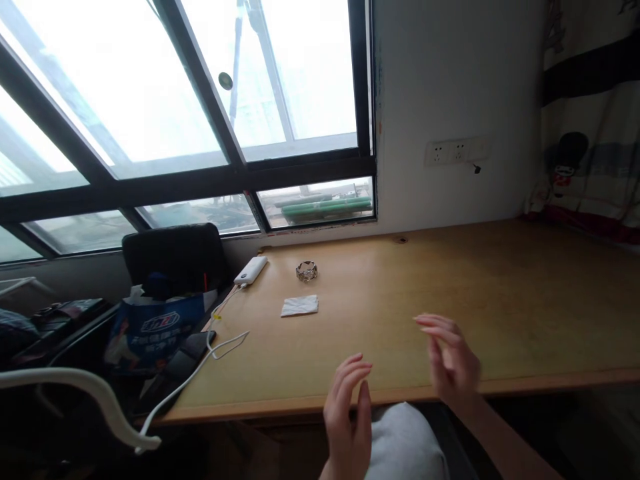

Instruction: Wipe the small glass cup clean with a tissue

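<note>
Both hands float low in the head view, nearest the lens, just above the near edge of the wooden desk (500,293). Fingers of the left hand (349,417) are loosely spread and point upward, palm turned inward; nothing lies in it. At a slightly higher level, the right hand (451,363) is likewise relaxed and open, fingers a little blurred, palm facing the left one — it holds nothing and touches nothing. A gap separates the two palms. Below them, between the wrists, a grey-clad knee (407,443) shows under the desk edge.

Farther back on the desk, well apart from both hands, a small white folded tissue (299,305) lies flat. Just behind it sits a small glass ashtray (307,271), and to the left of that a white power bank (251,271) rests near the desk's far left corner. From the power bank a white cable (220,343) runs along the left edge and loops down off the desk.

Left of the desk stands a black chair (175,257) with a blue printed bag (160,327) on its seat. A large dark-framed window (200,167) fills the upper left — very bright outside. On the white wall to the right is a row of wall sockets (453,152), and a patterned curtain (590,120) hangs at the far right.
</note>
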Tool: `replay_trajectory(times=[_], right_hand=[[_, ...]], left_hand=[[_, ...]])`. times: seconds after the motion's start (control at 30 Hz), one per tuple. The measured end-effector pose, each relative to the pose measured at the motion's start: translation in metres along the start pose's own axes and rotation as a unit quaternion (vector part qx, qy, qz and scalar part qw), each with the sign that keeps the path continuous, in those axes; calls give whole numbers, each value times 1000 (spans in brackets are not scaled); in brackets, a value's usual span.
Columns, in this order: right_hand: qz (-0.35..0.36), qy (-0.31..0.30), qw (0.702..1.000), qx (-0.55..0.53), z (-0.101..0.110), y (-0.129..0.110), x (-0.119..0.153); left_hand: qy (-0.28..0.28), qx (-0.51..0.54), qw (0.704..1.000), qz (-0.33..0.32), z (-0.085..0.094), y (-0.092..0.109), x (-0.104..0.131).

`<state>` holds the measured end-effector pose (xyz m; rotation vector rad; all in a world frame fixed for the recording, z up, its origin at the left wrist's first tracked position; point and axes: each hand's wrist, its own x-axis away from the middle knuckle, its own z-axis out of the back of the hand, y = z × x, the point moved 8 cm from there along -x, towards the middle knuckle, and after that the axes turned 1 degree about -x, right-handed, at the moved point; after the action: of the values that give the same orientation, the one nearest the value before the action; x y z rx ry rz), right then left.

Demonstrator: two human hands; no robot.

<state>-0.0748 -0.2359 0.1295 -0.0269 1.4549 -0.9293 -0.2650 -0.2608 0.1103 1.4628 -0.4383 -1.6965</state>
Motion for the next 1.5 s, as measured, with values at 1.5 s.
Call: replay_trajectory(times=[1.5], right_hand=[[-222, -123, 958, 134, -112, 179, -3]], left_hand=[[-248, -273, 929, -24, -120, -175, -90]])
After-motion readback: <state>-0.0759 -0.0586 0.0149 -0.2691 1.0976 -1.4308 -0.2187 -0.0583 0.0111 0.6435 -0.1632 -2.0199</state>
